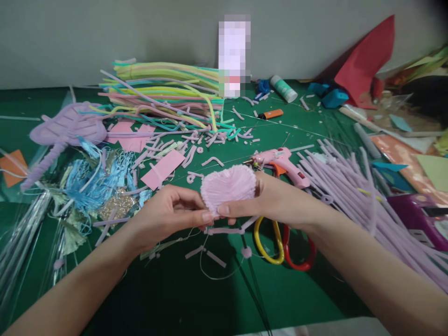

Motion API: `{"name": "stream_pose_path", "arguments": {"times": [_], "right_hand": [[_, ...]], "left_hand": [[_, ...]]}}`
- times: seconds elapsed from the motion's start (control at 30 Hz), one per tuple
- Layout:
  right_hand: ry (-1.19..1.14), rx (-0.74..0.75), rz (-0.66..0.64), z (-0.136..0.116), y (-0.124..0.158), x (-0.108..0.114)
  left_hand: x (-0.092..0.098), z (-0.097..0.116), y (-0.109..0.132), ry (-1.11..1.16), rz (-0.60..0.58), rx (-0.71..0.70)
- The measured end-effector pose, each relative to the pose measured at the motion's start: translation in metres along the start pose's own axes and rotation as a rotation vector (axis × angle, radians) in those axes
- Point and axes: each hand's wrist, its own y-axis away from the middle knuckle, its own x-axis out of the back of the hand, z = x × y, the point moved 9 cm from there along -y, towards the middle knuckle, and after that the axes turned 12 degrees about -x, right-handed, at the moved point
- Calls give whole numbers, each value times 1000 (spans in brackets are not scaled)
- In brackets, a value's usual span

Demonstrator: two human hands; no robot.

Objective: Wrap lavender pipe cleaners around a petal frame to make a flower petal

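Note:
A pale lilac fuzzy petal-shaped piece (231,184), seemingly made of pipe cleaners, is held upright in front of me. My right hand (252,200) grips its right side, thumb across the lower front and fingers hidden behind. With thumb and forefinger, my left hand (185,210) pinches its lower left tip. Just beneath both hands lie a bent lilac pipe cleaner (224,230) and a thin clear thread loop (219,278). Scissors with one yellow and one red handle (304,266) rest below my right hand, their blades partly hidden.
A pink glue gun (285,163) lies behind my right hand. Lilac pipe cleaners (343,186) spread at right, multicoloured ones (164,93) at the back. Blue tassels (94,179) and a lilac leaf-shaped piece (70,126) are at left. An orange lighter (273,114) lies farther back.

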Motion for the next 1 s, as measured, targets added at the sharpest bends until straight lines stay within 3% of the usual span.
{"name": "stream_pose_path", "arguments": {"times": [0.5, 1.0], "right_hand": [[-23, 24, -57, -7, 2, -3], [-34, -17, 8, 2, 0, 0]], "left_hand": [[0, 0, -1, 47, -30, -29], [0, 4, 3, 9, 29, -22]]}}
